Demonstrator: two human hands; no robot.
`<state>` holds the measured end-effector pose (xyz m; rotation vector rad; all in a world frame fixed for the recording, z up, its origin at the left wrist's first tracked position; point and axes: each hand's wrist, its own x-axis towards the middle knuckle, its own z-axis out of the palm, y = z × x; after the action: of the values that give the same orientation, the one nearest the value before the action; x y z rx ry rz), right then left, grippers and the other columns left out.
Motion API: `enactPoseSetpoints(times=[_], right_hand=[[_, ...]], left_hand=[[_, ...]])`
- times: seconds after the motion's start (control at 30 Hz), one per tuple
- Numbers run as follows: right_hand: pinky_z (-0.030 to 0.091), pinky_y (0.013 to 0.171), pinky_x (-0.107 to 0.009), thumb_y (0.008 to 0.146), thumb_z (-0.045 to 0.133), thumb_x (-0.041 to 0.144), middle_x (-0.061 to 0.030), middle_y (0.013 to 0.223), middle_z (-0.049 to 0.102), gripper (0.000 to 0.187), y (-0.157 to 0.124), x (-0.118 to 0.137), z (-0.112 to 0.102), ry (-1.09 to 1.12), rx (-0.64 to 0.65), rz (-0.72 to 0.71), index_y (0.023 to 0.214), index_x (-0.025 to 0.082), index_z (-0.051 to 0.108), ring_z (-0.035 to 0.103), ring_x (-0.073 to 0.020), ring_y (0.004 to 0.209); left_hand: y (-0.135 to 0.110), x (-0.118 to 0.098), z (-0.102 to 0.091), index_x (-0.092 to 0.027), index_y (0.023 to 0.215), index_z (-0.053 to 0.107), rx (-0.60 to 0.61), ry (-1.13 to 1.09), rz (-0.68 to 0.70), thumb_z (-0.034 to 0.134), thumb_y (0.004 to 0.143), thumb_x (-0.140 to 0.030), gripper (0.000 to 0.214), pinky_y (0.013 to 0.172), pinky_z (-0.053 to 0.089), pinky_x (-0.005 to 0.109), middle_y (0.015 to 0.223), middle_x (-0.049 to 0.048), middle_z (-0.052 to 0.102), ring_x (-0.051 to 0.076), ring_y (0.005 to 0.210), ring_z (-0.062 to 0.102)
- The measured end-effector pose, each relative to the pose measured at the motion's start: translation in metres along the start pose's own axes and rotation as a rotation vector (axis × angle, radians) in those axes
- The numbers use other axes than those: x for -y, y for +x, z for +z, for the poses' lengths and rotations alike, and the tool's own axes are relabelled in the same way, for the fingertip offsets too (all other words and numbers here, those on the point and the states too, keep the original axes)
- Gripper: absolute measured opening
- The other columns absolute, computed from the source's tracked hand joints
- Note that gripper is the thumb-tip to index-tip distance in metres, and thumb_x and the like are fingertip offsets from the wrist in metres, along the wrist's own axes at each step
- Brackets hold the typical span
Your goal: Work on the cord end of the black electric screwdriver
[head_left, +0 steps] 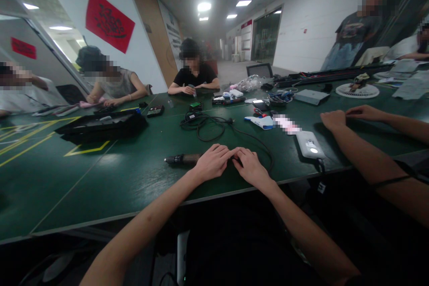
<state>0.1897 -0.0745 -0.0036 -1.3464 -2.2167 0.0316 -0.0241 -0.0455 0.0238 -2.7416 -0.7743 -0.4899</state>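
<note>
Fingers [221, 154] of our left hand [212, 163] curl down over the back half of a tool [182, 159], pressing it flat against the green table [100, 178]. Only its brown barrel and dark tip show, pointing left. Our right hand [250, 169] meets the left fingertip to fingertip, bent over the spot where the black cord [208, 128] seems to leave the tool; we cannot tell whether it pinches anything. The table carries the weight, so both grips look light. The cord loops slack behind. A co-worker's forearm [360, 152] rests to our right beside a white box [310, 144].
</note>
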Motion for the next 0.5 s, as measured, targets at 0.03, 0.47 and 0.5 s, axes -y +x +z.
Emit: enactPoseSetpoints(times=[0.03,0.47,0.5], right_hand=[[0.041,0.096,-0.041,0.105,0.051,0.025,-0.0104,0.127,0.065,0.013,0.0001,0.0,-0.0003,-0.002,0.004,0.001,0.112,0.021,0.061,0.057,-0.0263,0.118],[0.042,0.094,-0.04,0.106,0.05,0.026,-0.011,0.126,0.065,0.015,-0.0003,0.0002,-0.0023,-0.018,0.02,0.002,0.113,0.02,0.062,0.057,-0.0262,0.117],[0.042,0.094,-0.04,0.106,0.05,0.026,-0.0112,0.126,0.065,0.015,-0.0003,0.0003,-0.0026,-0.017,0.021,0.002,0.113,0.02,0.062,0.057,-0.026,0.117]], left_hand=[[0.0,0.0002,0.0001,-0.022,0.162,0.029,0.007,0.006,0.004,0.049,0.1,-0.018,0.065,0.111,0.04,0.043,0.122,0.0093,0.065,0.026,0.125,0.056],[0.0026,0.0039,0.007,-0.021,0.165,0.022,-0.004,0.043,-0.013,0.047,0.107,-0.024,0.063,0.106,0.043,0.041,0.118,0.0072,0.066,0.023,0.115,0.06],[0.0026,0.0038,0.0068,-0.021,0.165,0.023,-0.002,0.052,-0.012,0.047,0.107,-0.025,0.062,0.106,0.043,0.04,0.117,0.007,0.066,0.023,0.115,0.06]])
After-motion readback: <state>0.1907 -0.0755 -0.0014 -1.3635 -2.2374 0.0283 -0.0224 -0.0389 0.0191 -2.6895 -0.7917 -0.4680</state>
